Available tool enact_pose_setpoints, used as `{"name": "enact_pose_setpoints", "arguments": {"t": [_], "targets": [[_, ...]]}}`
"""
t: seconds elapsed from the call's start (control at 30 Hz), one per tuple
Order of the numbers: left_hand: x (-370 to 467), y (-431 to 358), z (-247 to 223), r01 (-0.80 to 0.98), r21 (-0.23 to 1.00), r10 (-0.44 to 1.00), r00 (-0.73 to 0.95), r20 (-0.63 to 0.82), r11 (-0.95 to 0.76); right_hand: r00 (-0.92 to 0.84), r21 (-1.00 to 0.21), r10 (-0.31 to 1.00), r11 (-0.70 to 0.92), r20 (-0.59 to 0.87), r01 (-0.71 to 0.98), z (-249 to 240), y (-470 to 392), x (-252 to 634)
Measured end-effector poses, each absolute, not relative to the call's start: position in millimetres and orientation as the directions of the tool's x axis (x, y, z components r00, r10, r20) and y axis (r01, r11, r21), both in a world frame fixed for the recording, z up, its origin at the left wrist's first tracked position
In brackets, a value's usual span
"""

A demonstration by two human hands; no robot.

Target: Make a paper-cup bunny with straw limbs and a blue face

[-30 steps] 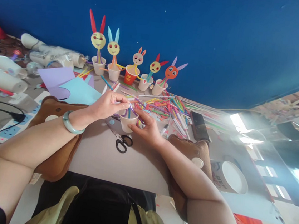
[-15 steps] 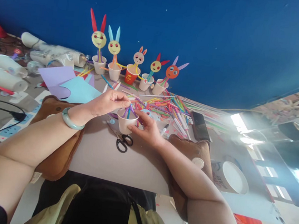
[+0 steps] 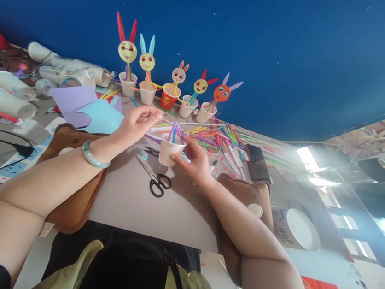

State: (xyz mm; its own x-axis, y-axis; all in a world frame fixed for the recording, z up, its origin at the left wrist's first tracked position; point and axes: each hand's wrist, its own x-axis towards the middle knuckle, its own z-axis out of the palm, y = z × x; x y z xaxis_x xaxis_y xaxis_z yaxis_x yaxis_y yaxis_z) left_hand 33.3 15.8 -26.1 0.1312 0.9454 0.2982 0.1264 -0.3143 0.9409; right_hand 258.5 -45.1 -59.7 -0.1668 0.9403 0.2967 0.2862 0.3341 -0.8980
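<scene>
A white paper cup (image 3: pixel 170 154) is in my right hand (image 3: pixel 197 162), thumb on the near side and fingers round its right edge. Purple and blue strips (image 3: pixel 174 134), like straws or pipe cleaners, rise from the cup and meet at a point. My left hand (image 3: pixel 139 124), with a pale green bangle on its wrist, hovers left of the cup, apart from it. Its fingers are loosely bent and nothing shows in them. Black-handled scissors (image 3: pixel 156 180) lie on the table just in front of the cup, with a second dark blade tip (image 3: pixel 152 151) beside it.
Several cups with rabbit-faced figures (image 3: pixel 147 61) stand along the blue wall. Colourful strips (image 3: pixel 220 141) are heaped behind my right hand, near a phone (image 3: pixel 257 163). Purple and blue paper (image 3: pixel 100 117), stacked cups (image 3: pixel 7 102) and a power strip (image 3: pixel 16 161) lie left. Brown cushions (image 3: pixel 72 186) flank the work spot.
My left hand has let go of the strips and drawn back up and left. My right hand has shifted the cup slightly right and away, uncovering more of the scissors.
</scene>
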Motion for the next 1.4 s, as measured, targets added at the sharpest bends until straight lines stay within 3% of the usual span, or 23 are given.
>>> {"name": "enact_pose_setpoints", "arguments": {"t": [0.1,0.23,0.37,0.47,0.57,0.73,1.0,1.2,1.4], "targets": [[34.7,19.2,-32.0,0.022,0.961,0.961,0.052,0.273,-0.274,-0.1,-0.91,0.936,0.353,0.339,0.219,-57.9,-42.0,258.5],[42.6,14.9,-37.8,-0.11,0.989,0.993,0.064,0.102,-0.095,-0.008,-0.922,0.935,0.352,0.355,0.16,-60.0,-37.0,259.8],[53.0,-0.9,-38.1,-0.194,0.978,0.962,0.272,-0.027,0.082,-0.036,-0.921,0.927,0.374,0.372,0.111,-60.1,-36.0,259.3],[57.0,-11.8,-34.6,-0.203,0.969,0.878,0.478,-0.027,0.14,-0.101,-0.914,0.915,0.399,0.392,0.072,-59.4,-38.8,256.4],[57.3,-17.0,-29.0,-0.198,0.973,0.832,0.555,0.012,0.118,-0.147,-0.906,0.912,0.403,0.384,0.129,-58.0,-42.8,255.4],[56.8,-17.5,-23.3,-0.125,0.983,0.838,0.543,-0.044,0.133,-0.113,-0.87,0.918,0.397,0.381,0.293,-47.9,-45.2,263.4],[57.1,-16.5,-35.6,-0.016,1.0,0.77,0.638,0.014,-0.004,-0.028,-0.955,0.961,0.275,0.274,0.113,-32.1,-41.4,267.5],[60.5,-17.0,-44.6,-0.068,0.986,0.782,0.602,0.161,-0.15,0.004,-0.943,0.952,0.302,0.305,0.143,-27.6,-45.5,265.5],[62.8,-19.9,-51.1,-0.024,0.985,0.796,0.586,0.152,-0.171,0.026,-0.945,0.953,0.294,0.3,0.142,-27.2,-45.0,264.2]]}}
